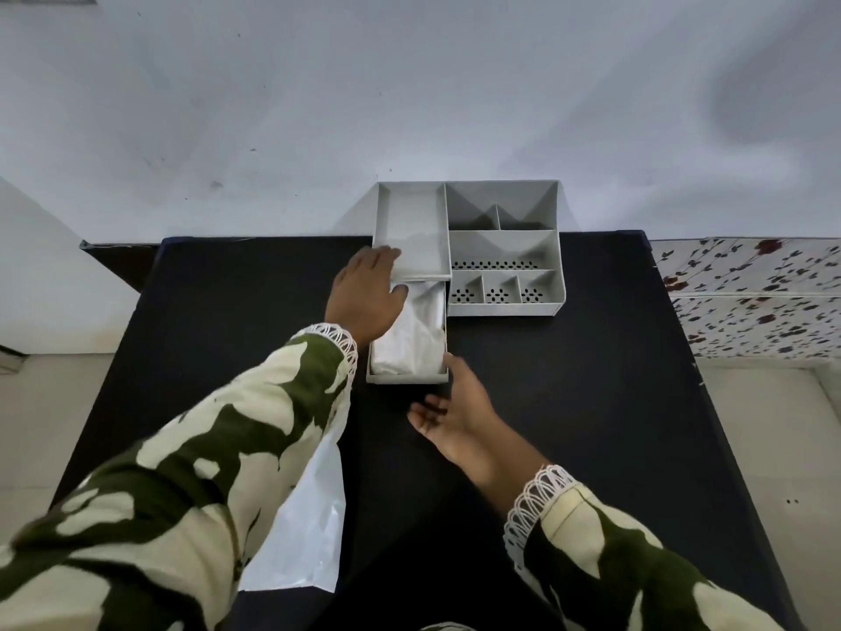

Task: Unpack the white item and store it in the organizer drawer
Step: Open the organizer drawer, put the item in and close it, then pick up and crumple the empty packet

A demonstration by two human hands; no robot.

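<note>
A grey organizer (503,248) with several compartments stands at the far edge of a black table (591,380). Its drawer (407,378) is pulled out toward me at the lower left. The white item (412,334), a folded shiny cloth-like piece, lies inside the drawer. My left hand (366,296) rests flat on the organizer's left front corner, fingers spread, touching the item's far end. My right hand (448,412) is open, palm up, its fingertip against the drawer's front right corner. An empty white plastic bag (305,530) lies on the table, partly hidden under my left sleeve.
A white wall rises right behind the organizer. A flower-patterned surface (751,298) adjoins the table on the right. Pale floor shows on both sides of the table.
</note>
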